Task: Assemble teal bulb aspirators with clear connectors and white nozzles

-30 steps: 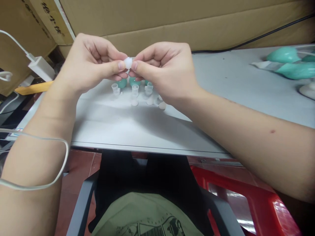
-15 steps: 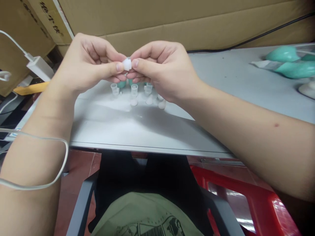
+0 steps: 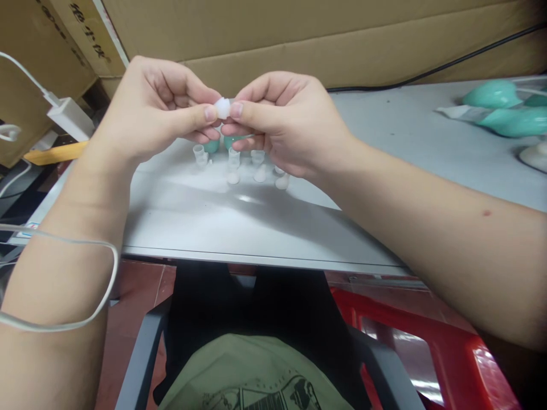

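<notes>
Between my two hands, above the table, is a small white plastic piece (image 3: 223,108). My left hand (image 3: 166,111) pinches its left side with thumb and forefinger. From the right, my right hand (image 3: 282,117) grips the other side the same way, its lower fingers curled loosely. Just below stand several small translucent plastic cups (image 3: 199,155) in a row, with small white rounded pieces (image 3: 233,177) in front of them. Teal rounded objects (image 3: 211,146) show behind the cups, partly covered by my hands.
On the grey table (image 3: 384,131), teal bulb-shaped objects (image 3: 510,119) lie at the far right. A black cable (image 3: 427,71) runs along the cardboard (image 3: 299,34) behind. At left are a white charger (image 3: 70,118) and a yellow strip (image 3: 55,154); a white cord (image 3: 113,273) crosses my left forearm.
The white piece has turned slightly and moved a little to the right. My right hand's fingers have shifted slightly right, with the lower ones spreading a bit; both hands keep their pinch.
</notes>
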Action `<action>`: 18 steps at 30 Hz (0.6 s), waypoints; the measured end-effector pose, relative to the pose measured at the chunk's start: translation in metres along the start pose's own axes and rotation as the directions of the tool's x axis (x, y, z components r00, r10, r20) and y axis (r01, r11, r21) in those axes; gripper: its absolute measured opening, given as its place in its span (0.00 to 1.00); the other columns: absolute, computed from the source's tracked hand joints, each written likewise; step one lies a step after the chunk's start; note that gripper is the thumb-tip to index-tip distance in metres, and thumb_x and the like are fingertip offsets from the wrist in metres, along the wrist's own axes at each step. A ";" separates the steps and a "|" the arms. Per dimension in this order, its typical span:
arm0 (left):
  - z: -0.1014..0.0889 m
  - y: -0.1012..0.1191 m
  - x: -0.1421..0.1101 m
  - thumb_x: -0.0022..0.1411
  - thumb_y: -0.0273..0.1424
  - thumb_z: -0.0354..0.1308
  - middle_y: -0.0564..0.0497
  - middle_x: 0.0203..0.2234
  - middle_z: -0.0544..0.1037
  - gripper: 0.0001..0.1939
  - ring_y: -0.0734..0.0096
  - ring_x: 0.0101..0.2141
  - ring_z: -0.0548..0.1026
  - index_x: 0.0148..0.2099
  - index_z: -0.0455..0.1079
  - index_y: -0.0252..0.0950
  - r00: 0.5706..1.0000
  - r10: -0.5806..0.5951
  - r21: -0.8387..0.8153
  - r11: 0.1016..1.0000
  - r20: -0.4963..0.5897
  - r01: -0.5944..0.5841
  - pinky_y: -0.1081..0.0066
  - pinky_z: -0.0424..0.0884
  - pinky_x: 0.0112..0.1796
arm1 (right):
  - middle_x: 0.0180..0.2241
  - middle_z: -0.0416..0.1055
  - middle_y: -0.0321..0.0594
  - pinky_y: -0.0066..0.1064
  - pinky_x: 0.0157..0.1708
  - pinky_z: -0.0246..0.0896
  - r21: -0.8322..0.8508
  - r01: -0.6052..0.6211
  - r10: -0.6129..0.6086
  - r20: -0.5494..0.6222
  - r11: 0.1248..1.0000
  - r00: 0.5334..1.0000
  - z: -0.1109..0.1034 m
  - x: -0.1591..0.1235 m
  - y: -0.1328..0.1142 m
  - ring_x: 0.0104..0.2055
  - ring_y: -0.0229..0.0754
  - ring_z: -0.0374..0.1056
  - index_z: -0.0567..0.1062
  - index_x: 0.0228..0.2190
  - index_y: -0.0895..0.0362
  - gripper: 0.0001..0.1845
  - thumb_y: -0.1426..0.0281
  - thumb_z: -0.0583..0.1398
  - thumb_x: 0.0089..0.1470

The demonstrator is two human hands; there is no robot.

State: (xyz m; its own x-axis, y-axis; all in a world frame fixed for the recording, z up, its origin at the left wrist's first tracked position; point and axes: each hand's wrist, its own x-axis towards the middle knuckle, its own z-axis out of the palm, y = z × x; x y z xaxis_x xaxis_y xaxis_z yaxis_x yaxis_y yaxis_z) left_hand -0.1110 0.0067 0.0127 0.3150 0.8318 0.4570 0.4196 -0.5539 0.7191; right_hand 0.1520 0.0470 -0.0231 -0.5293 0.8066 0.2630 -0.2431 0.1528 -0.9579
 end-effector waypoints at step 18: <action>-0.022 0.029 -0.006 0.63 0.56 0.88 0.50 0.28 0.89 0.22 0.51 0.28 0.88 0.43 0.97 0.44 0.988 -0.133 0.277 0.955 0.077 0.107 0.34 0.96 0.50 | 0.37 0.90 0.39 0.46 0.50 0.81 -0.653 0.254 -0.242 0.110 0.713 0.964 0.009 0.000 -0.004 0.44 0.52 0.86 0.90 0.35 0.50 0.12 0.80 0.70 0.64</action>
State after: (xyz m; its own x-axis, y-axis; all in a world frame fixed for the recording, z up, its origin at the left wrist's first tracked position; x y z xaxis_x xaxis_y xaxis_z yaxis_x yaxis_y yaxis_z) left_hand -0.1192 -0.0140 0.0420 0.3215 0.8928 0.3155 0.6702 -0.4499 0.5902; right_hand 0.1462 0.0414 -0.0179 -0.5404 0.6780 0.4982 0.2234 0.6865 -0.6920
